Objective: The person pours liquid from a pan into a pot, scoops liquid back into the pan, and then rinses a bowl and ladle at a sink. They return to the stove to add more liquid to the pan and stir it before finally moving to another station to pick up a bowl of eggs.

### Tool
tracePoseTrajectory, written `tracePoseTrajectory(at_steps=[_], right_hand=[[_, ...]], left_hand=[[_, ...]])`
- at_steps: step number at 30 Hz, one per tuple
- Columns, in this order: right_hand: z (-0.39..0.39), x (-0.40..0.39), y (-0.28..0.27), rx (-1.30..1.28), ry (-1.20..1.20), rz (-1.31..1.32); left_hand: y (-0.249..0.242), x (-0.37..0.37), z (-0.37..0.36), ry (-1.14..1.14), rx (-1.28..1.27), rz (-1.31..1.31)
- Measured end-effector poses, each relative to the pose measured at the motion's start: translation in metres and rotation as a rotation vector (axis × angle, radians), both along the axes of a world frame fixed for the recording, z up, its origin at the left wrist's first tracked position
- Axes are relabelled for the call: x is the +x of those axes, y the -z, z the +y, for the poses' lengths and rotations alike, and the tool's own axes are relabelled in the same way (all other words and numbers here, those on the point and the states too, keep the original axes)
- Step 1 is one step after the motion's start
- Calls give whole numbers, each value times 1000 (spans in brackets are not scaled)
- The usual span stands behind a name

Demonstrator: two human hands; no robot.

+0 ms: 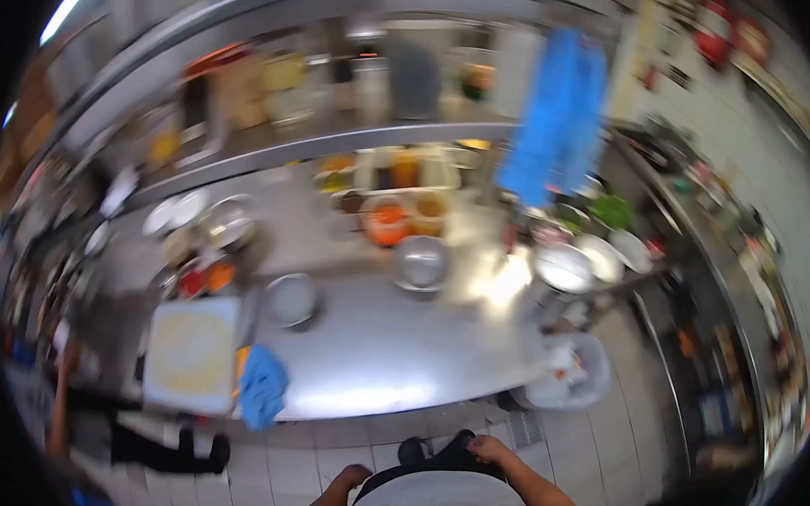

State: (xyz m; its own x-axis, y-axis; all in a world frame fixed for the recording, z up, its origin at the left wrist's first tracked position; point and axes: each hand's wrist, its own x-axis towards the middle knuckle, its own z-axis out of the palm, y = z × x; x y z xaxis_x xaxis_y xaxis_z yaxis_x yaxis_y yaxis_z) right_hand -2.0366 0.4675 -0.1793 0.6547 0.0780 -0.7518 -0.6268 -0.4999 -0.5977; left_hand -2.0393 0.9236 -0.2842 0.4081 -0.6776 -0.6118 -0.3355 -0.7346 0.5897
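Note:
Both hands are low, close to my body and away from the steel counter (pixel 372 361). My left hand (pixel 354 476) hangs beside my waist; its fingers are blurred and mostly hidden. In front of my dark trousers is my right hand (pixel 484 448), its fingers curled together; anything inside them is too small to make out. On the counter's front edge a blue cloth (pixel 262 388) hangs beside a stained white cutting board (pixel 191 354). A round metal bowl (pixel 421 263) and a pale round dish (pixel 292 300) rest further back.
A lined bin (pixel 591 377) stands at the counter's right end. Food containers (pixel 388 223) line the back, with white bowls (pixel 565 266) at the right. Blue cloth or plastic (pixel 559 114) hangs from the shelf. At the far left, another person's arm (pixel 61 400) reaches towards the counter.

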Motion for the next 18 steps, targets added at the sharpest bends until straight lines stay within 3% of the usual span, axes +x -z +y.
tracePoseTrajectory(at_steps=[1,3,5,6,12,14,18], right_hand=[[-7,-12,-2,-33,40,6],[-28,-28,-8,-75,96,44],[-52,-60,-11,-90,201,88],[-62,-77,-13,-68,304,82],[-128,-180,18,-121,634,101],[-144,-217,19,-119,745,137],[-187,-276,17,-18,900,136]], left_hand=[[-6,-1,0,-92,121,167],[-31,-4,9,-443,-193,267],[-57,17,-18,-550,83,335],[-58,29,-36,-463,88,339],[-48,98,-132,-481,43,524],[-48,107,-173,-258,-312,136],[-53,104,-291,-100,-201,193]])
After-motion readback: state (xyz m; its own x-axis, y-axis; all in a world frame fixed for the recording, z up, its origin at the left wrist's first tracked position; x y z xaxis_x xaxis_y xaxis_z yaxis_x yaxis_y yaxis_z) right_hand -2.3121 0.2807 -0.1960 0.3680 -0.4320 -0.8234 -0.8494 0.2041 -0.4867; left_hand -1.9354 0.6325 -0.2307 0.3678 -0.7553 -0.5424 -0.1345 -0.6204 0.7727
